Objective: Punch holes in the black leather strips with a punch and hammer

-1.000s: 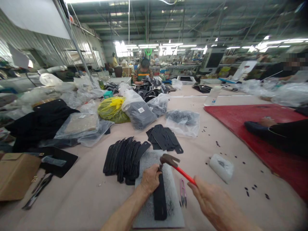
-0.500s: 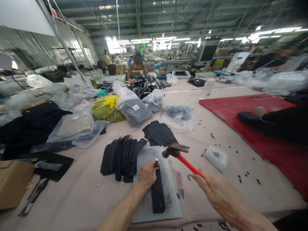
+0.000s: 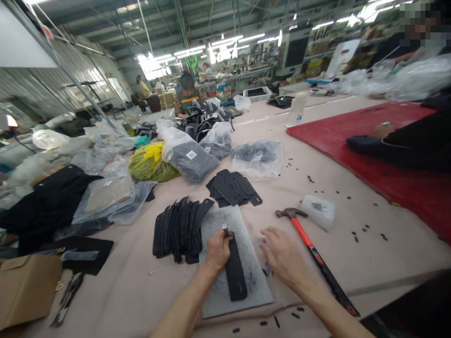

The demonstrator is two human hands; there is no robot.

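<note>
My left hand [image 3: 217,251] is closed round a short metal punch [image 3: 224,227], which stands at the upper end of a black strip [image 3: 235,272] with a slot at its lower end. Under the strip lies a grey, speckled board [image 3: 220,305]. My right hand [image 3: 282,256], slightly blurred, is just right of the board, its fingers apart and nothing visible in them. A claw hammer [image 3: 317,258] with a red and black handle rests on the table beyond that hand. The pink thread snips are mostly hidden behind my right fingers.
Left of the board stands a row of black pieces [image 3: 178,230]; more black pieces [image 3: 230,185] lie beyond it. A white wrapped roll [image 3: 319,211] sits near the hammer. Small black scraps dot the table. A person's sleeve [image 3: 405,145] rests on the red mat [image 3: 338,136].
My right hand has let go of the hammer, which now lies on the table, and has moved left towards the board. My left hand keeps the punch on the strip. The view has tilted.
</note>
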